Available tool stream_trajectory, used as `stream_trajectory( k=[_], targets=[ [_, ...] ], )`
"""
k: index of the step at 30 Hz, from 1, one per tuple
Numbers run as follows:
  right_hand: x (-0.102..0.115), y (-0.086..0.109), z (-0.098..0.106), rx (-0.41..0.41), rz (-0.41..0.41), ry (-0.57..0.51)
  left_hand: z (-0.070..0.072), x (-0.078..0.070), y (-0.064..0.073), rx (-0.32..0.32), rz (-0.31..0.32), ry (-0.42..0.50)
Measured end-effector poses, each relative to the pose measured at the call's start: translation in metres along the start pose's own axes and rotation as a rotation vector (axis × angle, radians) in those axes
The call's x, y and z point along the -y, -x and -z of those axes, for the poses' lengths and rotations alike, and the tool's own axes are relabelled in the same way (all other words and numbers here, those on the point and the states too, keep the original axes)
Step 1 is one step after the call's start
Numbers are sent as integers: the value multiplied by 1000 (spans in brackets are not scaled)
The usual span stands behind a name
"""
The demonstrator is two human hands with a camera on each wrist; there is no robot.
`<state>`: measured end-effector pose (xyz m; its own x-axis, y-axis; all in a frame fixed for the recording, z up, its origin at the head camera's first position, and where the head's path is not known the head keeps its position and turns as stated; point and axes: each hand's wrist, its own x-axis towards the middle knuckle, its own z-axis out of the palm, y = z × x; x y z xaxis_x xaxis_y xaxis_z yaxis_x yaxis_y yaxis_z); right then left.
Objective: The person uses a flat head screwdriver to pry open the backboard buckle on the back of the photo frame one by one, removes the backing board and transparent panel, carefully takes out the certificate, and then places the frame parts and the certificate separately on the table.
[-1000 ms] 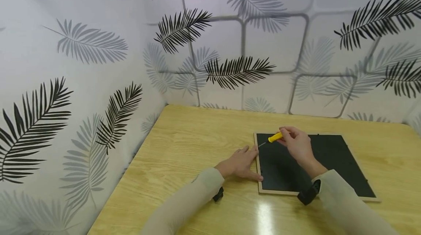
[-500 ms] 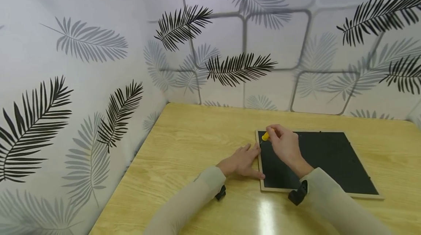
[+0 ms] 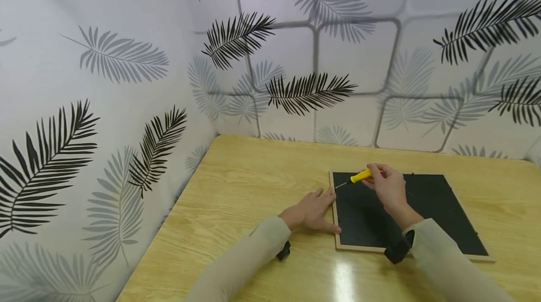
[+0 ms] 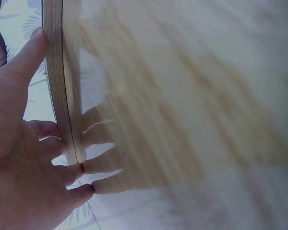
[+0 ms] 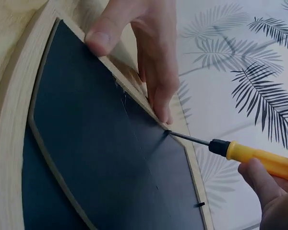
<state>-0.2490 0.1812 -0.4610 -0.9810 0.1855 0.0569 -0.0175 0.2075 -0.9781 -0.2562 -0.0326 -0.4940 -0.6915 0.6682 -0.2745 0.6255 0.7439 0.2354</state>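
Note:
A picture frame (image 3: 338, 227) with a light wooden rim and black backing board (image 5: 86, 110) lies back side up on the table. My left hand (image 3: 311, 211) rests at its left edge, thumb and fingers spread along the rim. In the left wrist view the wooden rim (image 4: 57, 72) runs beside the left hand (image 4: 24, 143). With fingertips and thumb, my right hand (image 3: 386, 189) holds a yellow-handled screwdriver (image 3: 360, 175) at a slant. The screwdriver's tip meets a small dark tab (image 5: 168, 132) at the rim, close to the left fingertips.
The wooden table (image 3: 236, 189) reaches back to a wall (image 3: 291, 58) patterned with leaves. Another dark tab (image 5: 199, 205) sits farther along the rim. A wrist camera (image 3: 396, 249) hangs low over the frame's front edge.
Half a second ago the right hand came left and tipped the screwdriver steeper; now it has swung back right and the screwdriver lies flatter. The left hand stays on the rim.

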Motion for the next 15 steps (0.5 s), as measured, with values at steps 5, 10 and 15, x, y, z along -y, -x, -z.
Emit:
stream_trajectory(
  k=[5, 10, 15],
  targets=[
    [-1, -2, -1, 20, 39, 46, 0, 0, 0, 1, -1, 5],
    [10, 3, -16, 16, 113, 160, 0, -1, 0, 15, 9, 37],
    [17, 13, -32, -58, 167, 270, 0, -2, 1, 16, 13, 42]
  ],
)
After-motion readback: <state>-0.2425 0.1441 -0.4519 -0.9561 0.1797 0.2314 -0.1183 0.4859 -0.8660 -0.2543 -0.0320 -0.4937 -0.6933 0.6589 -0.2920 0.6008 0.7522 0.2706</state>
